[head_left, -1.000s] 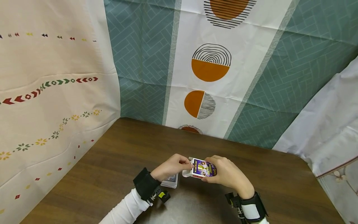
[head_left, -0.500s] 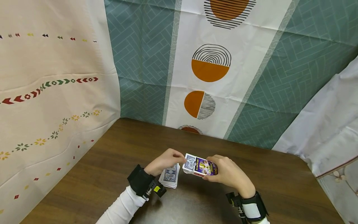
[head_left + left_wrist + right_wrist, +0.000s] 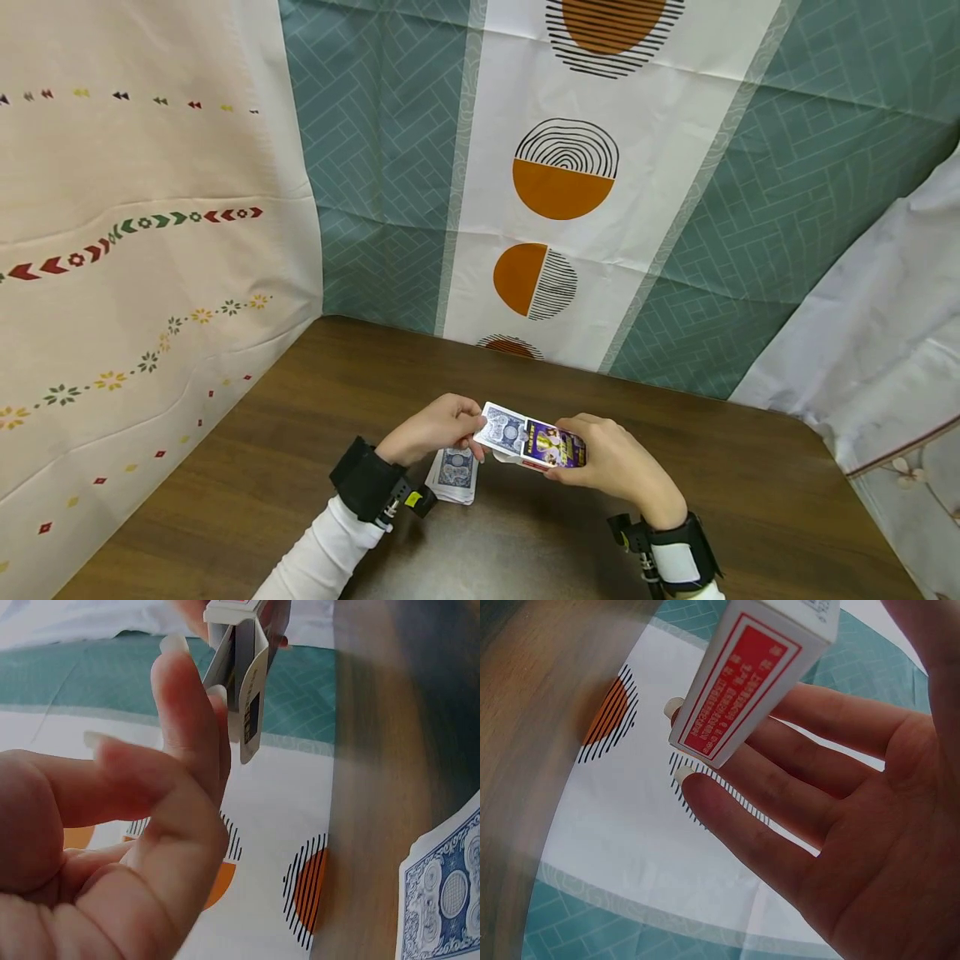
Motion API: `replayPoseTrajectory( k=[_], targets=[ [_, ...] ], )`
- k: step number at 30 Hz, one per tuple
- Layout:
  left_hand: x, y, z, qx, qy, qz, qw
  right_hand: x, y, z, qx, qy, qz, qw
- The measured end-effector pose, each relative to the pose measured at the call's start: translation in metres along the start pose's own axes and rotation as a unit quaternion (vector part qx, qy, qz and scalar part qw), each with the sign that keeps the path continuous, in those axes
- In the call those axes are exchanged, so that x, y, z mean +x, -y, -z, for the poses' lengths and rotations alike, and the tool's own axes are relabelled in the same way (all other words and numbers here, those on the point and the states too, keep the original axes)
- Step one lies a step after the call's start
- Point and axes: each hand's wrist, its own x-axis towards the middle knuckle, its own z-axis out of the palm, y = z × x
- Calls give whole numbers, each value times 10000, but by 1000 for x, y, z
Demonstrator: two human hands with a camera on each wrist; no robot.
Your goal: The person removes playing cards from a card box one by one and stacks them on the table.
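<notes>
A purple and yellow card box [image 3: 555,445] is held sideways above the table by my right hand [image 3: 618,462], its thumb on the near side and fingers on the far side. Playing cards with blue patterned backs [image 3: 503,429] stick out of the box's left end. My left hand [image 3: 435,427] pinches their outer edge. Below that hand, a loose stack of blue-backed cards [image 3: 455,473] lies on the table. In the left wrist view, the box's open flap [image 3: 253,712] hangs beside my fingertips. A red printed panel [image 3: 739,688] marks the box's narrow side in the right wrist view.
The brown wooden table [image 3: 360,375] meets a teal and white patterned curtain [image 3: 480,275] at the back. A cream embroidered cloth [image 3: 157,317] hangs on the left, and a white cloth [image 3: 892,333] on the right.
My left hand has moved left and slightly away from me, drawing the cards out of the box. More card back shows now. The right hand and box have barely moved.
</notes>
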Motion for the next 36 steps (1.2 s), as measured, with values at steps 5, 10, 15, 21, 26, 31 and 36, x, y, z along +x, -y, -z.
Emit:
replayPoseTrajectory(
  k=[5, 10, 15, 21, 26, 31, 36],
  targets=[
    [-3, -2, 9, 20, -106, -84, 9999, -1, -2, 0, -17, -43, 0, 10000],
    [-7, 0, 24, -180, -304, -238, 9991, -1, -2, 1, -46, -30, -38, 10000],
    [-9, 0, 36, -188, -480, -311, 9982, -1, -2, 1, -40, -40, -85, 9999],
    [-8, 4, 40, 38, -742, -213, 9970, -1, -3, 1, -29, -26, -71, 10000],
    [-1, 14, 41, 214, -1021, 18, 9945, -1, -4, 0, -23, -5, -82, 10000],
    [10, 33, 40, 350, -1289, 329, 9905, 0, -6, -1, -22, 16, -105, 9999],
    [19, 51, 36, 536, -1524, 701, 9844, 0, -7, -1, -9, 22, -94, 10000]
  ],
)
